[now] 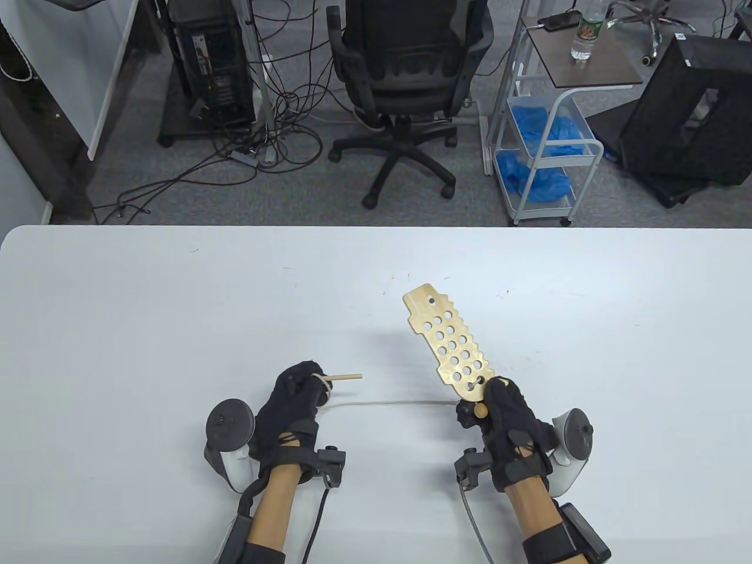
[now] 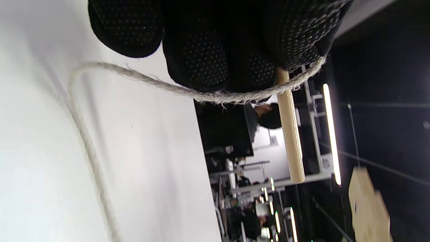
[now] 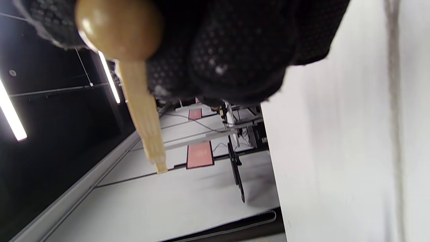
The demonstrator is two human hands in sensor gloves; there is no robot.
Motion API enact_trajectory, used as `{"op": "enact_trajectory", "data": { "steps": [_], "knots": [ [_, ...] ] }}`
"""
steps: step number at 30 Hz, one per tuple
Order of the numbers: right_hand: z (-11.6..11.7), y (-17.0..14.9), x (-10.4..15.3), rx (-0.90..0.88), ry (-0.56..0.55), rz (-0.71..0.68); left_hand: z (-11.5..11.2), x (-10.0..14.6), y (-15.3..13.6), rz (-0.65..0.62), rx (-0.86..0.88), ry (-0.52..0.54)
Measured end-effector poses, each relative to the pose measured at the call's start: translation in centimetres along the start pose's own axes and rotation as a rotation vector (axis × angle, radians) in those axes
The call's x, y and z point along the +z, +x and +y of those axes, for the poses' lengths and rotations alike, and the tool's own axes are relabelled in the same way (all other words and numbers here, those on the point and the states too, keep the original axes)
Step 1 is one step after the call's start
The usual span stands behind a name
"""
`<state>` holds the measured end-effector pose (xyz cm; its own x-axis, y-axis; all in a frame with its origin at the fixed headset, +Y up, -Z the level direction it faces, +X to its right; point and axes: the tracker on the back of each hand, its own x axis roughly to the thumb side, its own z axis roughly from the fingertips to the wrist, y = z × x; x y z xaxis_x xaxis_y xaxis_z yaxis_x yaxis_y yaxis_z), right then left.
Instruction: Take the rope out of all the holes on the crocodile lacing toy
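- Table view: the right hand (image 1: 510,418) grips the near end of the crocodile board (image 1: 447,343), which is tilted up off the white bench (image 1: 147,329). Left of the board, the left hand (image 1: 296,399) holds the wooden needle (image 1: 346,378). The rope (image 1: 390,403) runs from the left hand to the board. Beyond the bench stand an office chair (image 1: 405,70) and a cart (image 1: 546,141).
- Left wrist view: the rope (image 2: 215,95) crosses the closed fingers (image 2: 198,50) and the needle (image 2: 290,134).
- Right wrist view: a round wooden knob (image 3: 117,28) sits beside the closed fingers (image 3: 235,47).

A taut rope (image 1: 388,403) spans the gap between both hands.
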<state>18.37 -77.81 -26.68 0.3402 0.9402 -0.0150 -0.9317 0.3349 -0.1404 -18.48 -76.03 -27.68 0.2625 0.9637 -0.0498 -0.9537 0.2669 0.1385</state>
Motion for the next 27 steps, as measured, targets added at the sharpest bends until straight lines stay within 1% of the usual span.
{"op": "enact_trajectory", "data": {
  "steps": [2, 4, 9, 14, 17, 23, 27],
  "knots": [
    [1.0, -0.3, 0.2, -0.012, 0.053, 0.005, -1.2, 0.2, 0.6, -0.047, -0.051, -0.053],
    [1.8, -0.6, 0.5, -0.015, 0.089, 0.008, -2.1, 0.5, 1.2, -0.083, -0.065, -0.098],
    [3.3, -0.9, 0.9, 0.002, 0.179, 0.005, -3.7, 1.1, 1.7, -0.107, -0.005, -0.184],
    [4.4, -1.3, 1.2, 0.002, 0.238, 0.01, -4.3, 1.3, 1.6, -0.103, 0.075, -0.244],
    [4.9, -1.4, 1.5, 0.006, 0.256, 0.011, -4.7, 1.2, 1.4, -0.092, 0.147, -0.294],
    [5.3, -1.4, 1.6, -0.004, 0.282, 0.011, -5.2, 0.9, 1.2, -0.09, 0.224, -0.378],
    [5.5, -1.3, 1.7, -0.025, 0.294, 0.013, -5.3, 0.9, 1.2, -0.092, 0.194, -0.404]
  ]
}}
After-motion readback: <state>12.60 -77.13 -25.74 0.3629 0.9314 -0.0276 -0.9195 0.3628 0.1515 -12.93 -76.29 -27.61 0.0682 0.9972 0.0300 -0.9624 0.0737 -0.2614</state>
